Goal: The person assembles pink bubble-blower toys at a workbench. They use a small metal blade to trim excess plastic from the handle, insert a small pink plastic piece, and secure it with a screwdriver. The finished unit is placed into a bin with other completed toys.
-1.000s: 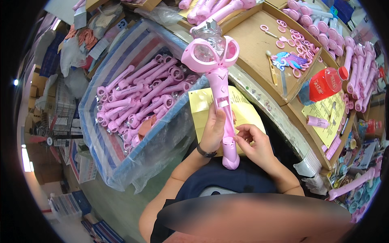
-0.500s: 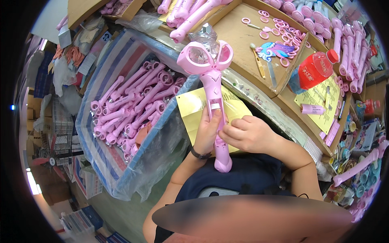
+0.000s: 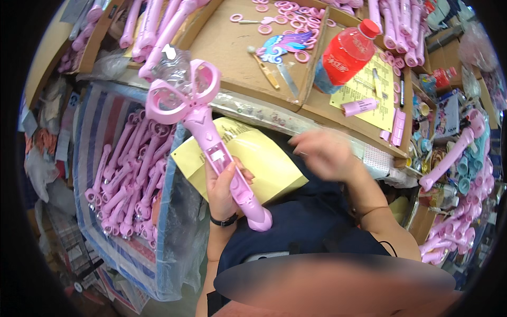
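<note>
My left hand (image 3: 222,190) is closed round the handle of a pink toy wand (image 3: 200,127). The wand leans up to the left, with a looped head and a clear faceted piece at its top. Along its handle a recess lies open, with a small white piece inside. Apart from the wand, my right hand (image 3: 328,154) hovers near the table edge; its fingers are smeared by motion. Beneath the wand a yellow printed sheet (image 3: 259,164) spreads over my lap. A pink curved cover piece (image 3: 360,106) lies on another yellow sheet (image 3: 343,95) on the table.
At left, a striped, plastic-lined bin (image 3: 165,222) holds many pink wands (image 3: 137,174). On the table, a cardboard tray (image 3: 216,63) carries pink rings (image 3: 298,22), a blue-purple wing piece (image 3: 282,46) and a craft knife (image 3: 266,71). A red-labelled bottle (image 3: 343,55) stands beside it.
My right hand has left the wand's handle and moved towards the table edge. My left hand still holds the wand, now tilted further left. The view has shifted to the right.
</note>
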Available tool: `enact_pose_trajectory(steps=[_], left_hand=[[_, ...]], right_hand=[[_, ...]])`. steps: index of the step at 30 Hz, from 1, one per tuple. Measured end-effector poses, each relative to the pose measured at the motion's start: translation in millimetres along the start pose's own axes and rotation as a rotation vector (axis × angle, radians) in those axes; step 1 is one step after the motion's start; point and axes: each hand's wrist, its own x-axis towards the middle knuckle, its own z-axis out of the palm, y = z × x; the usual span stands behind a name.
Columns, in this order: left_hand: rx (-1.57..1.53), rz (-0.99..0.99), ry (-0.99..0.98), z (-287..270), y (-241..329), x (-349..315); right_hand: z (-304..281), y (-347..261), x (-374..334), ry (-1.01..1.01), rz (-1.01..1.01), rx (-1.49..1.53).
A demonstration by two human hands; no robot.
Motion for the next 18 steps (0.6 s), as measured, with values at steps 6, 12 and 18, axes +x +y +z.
enact_pose_trajectory(steps=[6, 12, 18], left_hand=[[-0.091, 0.035, -0.142, -9, 2, 7], [-0.290, -0.145, -0.067, -15, 3, 16], [-0.369, -0.100, -0.127, -13, 10, 16]], right_hand=[[-112, 81, -27, -0.229, 0.534, -0.665], [-130, 107, -37, -0.435, 0.456, -0.578], [-129, 102, -41, -0.409, 0.428, -0.591]])
